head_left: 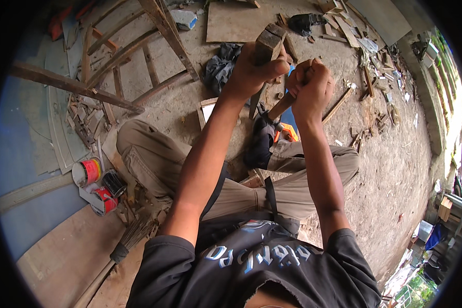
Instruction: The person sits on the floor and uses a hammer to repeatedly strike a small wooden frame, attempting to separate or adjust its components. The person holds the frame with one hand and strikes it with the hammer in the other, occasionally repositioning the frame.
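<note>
Two hands full right now, both raised out front, close together but not touching. Got the left hand [254, 70] clamped round a chunky wooden block [270, 45], with the thumb lying across the near side and the block poking up past the far edge of that fist. Got the right hand [311, 86] wrapped tight round a wooden handle [281, 107], just to the right of the left one, with the handle angling down and left out of the grip. Can't make out the lower end against the dark footwear [257, 146] below. Looks like woodworking in progress, probably steadying the block for some work with the handled tool, but can't see any contact between the two. Would say the next move calls for a firm left grip, a controlled right wrist and a left thumb well out of the way. Also worth minding the orange-and-black tool [289, 132] below the right hand, plus the black plastic bag [222, 66] just left of the left hand.
</note>
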Demonstrator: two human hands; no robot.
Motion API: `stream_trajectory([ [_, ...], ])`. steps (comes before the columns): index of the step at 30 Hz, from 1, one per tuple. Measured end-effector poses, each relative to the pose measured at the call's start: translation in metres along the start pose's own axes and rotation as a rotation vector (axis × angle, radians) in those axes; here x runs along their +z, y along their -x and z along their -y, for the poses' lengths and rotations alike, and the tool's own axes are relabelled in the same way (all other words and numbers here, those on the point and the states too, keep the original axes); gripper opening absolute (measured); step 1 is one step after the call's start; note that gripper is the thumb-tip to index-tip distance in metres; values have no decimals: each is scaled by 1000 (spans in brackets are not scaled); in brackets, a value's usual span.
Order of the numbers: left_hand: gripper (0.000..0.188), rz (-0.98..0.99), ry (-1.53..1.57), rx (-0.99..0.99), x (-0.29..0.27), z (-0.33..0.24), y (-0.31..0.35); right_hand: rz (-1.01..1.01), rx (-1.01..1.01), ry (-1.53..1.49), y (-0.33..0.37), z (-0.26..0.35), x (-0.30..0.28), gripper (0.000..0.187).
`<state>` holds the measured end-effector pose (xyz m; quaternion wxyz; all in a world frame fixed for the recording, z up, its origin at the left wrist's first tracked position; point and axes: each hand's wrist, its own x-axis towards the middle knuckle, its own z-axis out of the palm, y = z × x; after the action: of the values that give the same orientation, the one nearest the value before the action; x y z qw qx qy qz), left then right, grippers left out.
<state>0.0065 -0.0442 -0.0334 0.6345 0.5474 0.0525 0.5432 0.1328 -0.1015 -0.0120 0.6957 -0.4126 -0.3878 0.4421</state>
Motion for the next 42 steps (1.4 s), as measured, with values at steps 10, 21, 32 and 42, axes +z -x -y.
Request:
stream_trajectory([
  [10,28,-84,-63,-27,10,-11,0,2,-33,130,0,2,10,46],
  [21,31,-157,-139,3,24,-10,-2,20,0,205,-5,6,11,41],
  [32,33,-245,-234,112,21,-8,1,24,-4,409,-12,6,18,41],
  [42,31,-359,-194,165,6,-8,9,51,13,553,-22,-2,37,38],
])
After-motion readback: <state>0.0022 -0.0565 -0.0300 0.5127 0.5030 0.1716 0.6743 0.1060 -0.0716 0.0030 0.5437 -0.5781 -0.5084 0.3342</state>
